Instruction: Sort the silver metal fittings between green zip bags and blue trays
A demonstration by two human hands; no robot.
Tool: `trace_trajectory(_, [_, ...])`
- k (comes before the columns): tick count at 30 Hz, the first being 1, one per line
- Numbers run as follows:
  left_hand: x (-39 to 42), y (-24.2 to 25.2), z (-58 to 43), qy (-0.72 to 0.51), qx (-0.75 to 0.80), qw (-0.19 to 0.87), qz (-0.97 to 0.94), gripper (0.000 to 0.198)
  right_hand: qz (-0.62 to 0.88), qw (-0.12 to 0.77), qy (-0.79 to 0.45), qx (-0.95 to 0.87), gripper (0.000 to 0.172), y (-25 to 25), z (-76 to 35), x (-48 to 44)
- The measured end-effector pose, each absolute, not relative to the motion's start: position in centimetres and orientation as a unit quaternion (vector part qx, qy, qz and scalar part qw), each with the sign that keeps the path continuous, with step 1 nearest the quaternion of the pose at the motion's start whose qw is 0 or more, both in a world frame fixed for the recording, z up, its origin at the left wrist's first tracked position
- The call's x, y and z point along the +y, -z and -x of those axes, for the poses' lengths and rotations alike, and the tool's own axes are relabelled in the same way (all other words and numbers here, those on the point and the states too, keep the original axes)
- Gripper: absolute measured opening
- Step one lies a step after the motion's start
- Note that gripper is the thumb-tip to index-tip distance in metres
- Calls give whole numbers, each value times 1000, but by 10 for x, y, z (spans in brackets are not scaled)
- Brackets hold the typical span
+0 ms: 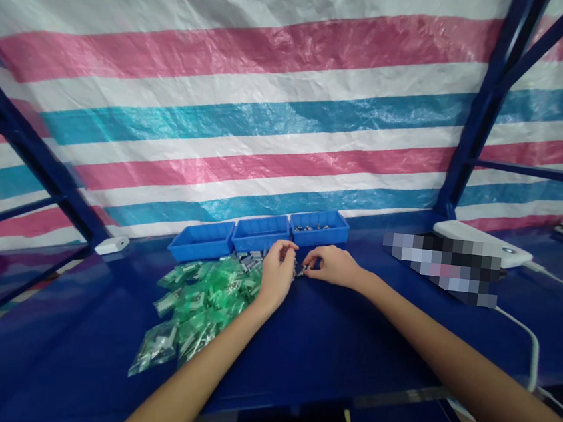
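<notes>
Over a loose pile of small grey metal-looking parts (251, 261), my left hand (277, 274) is closed with its fingers curled inward. Whatever it may hold is hidden behind the fingers. Just to its right, my right hand (336, 268) has thumb and fingers brought together in a pinch at a small grey part (300, 273), low over the table. The part's exact kind is too small to make out. Beside my left wrist lies a heap of clear and green-tinted plastic bags (213, 291) with pale grey pieces inside.
Behind the hands stand a left blue bin (200, 251), a middle blue bin (261, 242) and a right blue bin (320, 234) holding small parts. A white power bank (484, 243) with a cable lies rightward, beside a pixelated object (441, 265). A white adapter (111, 245) sits left.
</notes>
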State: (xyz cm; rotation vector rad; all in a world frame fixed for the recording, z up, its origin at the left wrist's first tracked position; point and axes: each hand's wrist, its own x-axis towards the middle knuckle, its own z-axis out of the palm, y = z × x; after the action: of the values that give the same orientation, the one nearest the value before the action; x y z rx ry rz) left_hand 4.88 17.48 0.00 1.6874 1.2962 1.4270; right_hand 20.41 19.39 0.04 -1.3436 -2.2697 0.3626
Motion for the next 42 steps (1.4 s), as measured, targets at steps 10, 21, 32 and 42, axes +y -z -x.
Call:
trace_trajectory(10, [173,-2,-50,-540,490,268,-630,13,496,419,-69,-757,14,-13,-195,184])
trace_trajectory(21, [173,-5,-49,-532,454,222,-679,27,417,492,-110,-757,22,-9,-183,180])
trace_trajectory(32, [174,-2,-47,-526,470,231,-670,26,402,474,-107,-776,19,-3,-182,183])
trace_trajectory(42, [177,-1,-47,-526,503,229,-646,23,376,443,-114,-806,35,0,-180,181])
